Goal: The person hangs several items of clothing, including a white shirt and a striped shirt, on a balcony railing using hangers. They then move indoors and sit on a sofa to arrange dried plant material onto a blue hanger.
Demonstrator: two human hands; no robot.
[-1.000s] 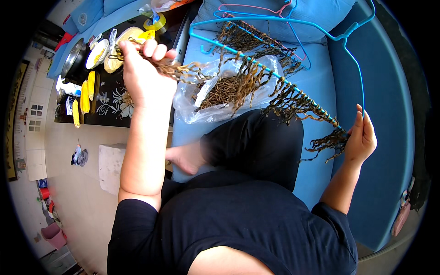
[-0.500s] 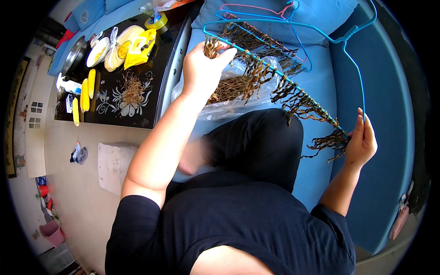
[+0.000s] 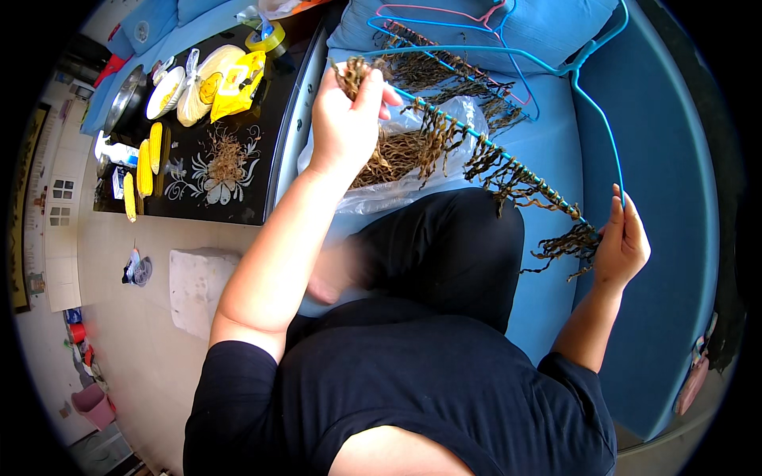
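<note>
A blue clothes hanger (image 3: 560,70) slants across in front of me, its hook up and to the right. Dried brown vegetable strips (image 3: 508,170) dangle in clusters along its bottom bar. Closed round a bunch of the same strips (image 3: 354,74) at the bar's left end is my left hand (image 3: 349,119); its fingers hide that corner of the hanger. My right hand (image 3: 623,242) grips the hanger's lower right corner, with a cluster of strips against it. Below the bar, a clear plastic bag (image 3: 373,197) on the sofa holds more loose strips (image 3: 393,155).
Pink and blue hangers (image 3: 514,59) hung with strips lie on the blue sofa (image 3: 552,103). On the black table (image 3: 262,170) at left are corn cobs (image 3: 144,168), a yellow packet (image 3: 238,86), tape (image 3: 270,40), a bowl (image 3: 165,94) and brown scraps (image 3: 228,161). A white stool (image 3: 198,289) stands below it.
My left hand has shifted slightly left and up with the bunch, which now shows more above the fingers. The hanger's hook side has tipped a little left; my right hand has barely moved.
</note>
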